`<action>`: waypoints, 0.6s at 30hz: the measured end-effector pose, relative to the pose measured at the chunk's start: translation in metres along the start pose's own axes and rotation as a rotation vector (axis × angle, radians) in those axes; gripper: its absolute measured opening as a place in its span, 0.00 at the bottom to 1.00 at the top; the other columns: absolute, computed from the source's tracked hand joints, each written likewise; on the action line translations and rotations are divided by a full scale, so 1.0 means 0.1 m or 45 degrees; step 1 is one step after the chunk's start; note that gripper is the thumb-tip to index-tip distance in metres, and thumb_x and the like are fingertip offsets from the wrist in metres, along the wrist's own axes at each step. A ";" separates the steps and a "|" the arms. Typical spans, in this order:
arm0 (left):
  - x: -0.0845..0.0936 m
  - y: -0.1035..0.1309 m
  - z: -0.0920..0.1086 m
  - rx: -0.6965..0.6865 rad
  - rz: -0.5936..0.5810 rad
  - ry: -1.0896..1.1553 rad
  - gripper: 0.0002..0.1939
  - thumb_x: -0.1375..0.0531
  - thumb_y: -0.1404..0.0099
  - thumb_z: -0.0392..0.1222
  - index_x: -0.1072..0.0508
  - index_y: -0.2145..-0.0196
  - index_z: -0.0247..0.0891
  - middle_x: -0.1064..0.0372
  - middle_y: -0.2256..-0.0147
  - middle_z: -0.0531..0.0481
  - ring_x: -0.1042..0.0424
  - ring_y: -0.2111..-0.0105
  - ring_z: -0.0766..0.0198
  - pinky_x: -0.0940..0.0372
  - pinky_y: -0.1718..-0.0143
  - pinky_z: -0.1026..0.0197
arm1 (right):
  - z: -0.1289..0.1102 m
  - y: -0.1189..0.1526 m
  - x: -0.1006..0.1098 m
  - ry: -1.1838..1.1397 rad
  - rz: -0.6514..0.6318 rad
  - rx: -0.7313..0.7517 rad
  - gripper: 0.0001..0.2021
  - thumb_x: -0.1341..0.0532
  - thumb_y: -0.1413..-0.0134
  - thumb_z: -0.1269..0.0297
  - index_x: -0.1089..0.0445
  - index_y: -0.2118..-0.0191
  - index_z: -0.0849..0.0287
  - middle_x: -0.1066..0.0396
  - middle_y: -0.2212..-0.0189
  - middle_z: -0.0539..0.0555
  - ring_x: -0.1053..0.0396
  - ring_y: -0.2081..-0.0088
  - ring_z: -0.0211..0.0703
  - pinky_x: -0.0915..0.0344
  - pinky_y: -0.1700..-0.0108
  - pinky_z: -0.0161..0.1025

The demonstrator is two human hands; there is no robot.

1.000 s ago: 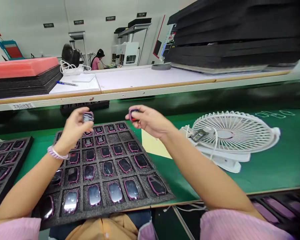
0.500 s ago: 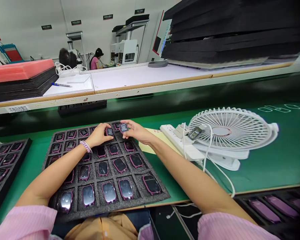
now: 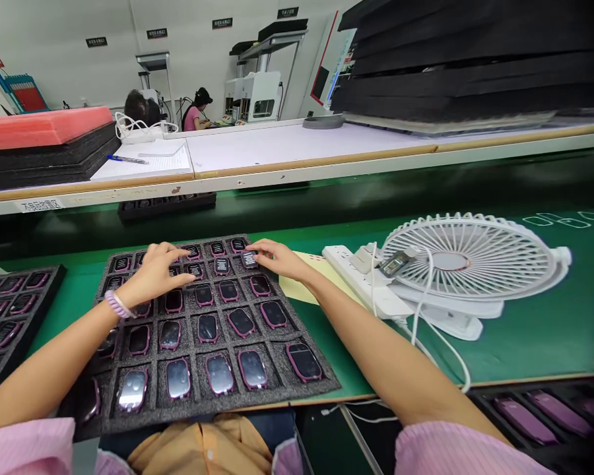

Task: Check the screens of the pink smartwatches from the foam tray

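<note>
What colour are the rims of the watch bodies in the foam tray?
Purple-pink rims on the watch bodies, clearest in the head view.

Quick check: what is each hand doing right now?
Left hand: open, fingers spread flat on the foam tray, holding nothing.
Right hand: open, fingertips on a watch unit in the tray's far right column.

Green bench – foam tray, fan, power strip, yellow paper.

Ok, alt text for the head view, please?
Two bare hands rest on a black foam tray of pink-rimmed watch faces: left hand flat, right hand touching one watch face. A white fan lies on the green bench.
</note>
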State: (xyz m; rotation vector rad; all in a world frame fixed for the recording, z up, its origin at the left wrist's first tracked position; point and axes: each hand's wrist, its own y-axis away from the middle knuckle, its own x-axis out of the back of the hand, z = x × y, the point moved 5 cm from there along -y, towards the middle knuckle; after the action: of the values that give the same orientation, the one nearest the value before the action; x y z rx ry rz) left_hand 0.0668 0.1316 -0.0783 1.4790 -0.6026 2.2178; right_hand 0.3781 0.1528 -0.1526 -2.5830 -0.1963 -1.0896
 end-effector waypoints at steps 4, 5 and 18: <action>0.19 0.56 -0.53 0.154 0.060 -0.036 0.34 0.41 0.35 0.67 0.25 0.41 0.43 0.31 0.49 0.41 0.37 0.45 0.44 0.43 0.37 0.42 | -0.04 0.01 -0.06 0.149 -0.072 0.038 0.17 0.40 0.40 0.73 0.20 0.48 0.61 0.26 0.48 0.61 0.27 0.46 0.55 0.31 0.40 0.49; 0.21 0.70 -0.66 0.206 0.069 -0.039 0.35 0.42 0.35 0.69 0.25 0.42 0.43 0.30 0.50 0.41 0.36 0.45 0.44 0.43 0.37 0.41 | -0.07 0.01 -0.06 0.190 -0.072 0.040 0.17 0.40 0.39 0.73 0.20 0.47 0.62 0.26 0.48 0.62 0.28 0.44 0.56 0.32 0.38 0.51; 0.03 1.60 -1.19 0.545 0.168 -0.069 0.43 0.51 0.36 0.77 0.26 0.51 0.33 0.30 0.53 0.35 0.33 0.49 0.41 0.39 0.41 0.39 | -0.80 -0.27 -0.50 0.700 -0.269 0.037 0.23 0.48 0.39 0.80 0.20 0.47 0.61 0.32 0.50 0.68 0.34 0.46 0.65 0.33 0.47 0.58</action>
State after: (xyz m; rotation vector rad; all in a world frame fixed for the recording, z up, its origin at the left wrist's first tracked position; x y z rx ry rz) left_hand -0.1123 0.0668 -0.1368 1.7496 -0.2531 2.5302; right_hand 0.2827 0.1500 -0.1298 -2.1677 -0.3479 -1.8037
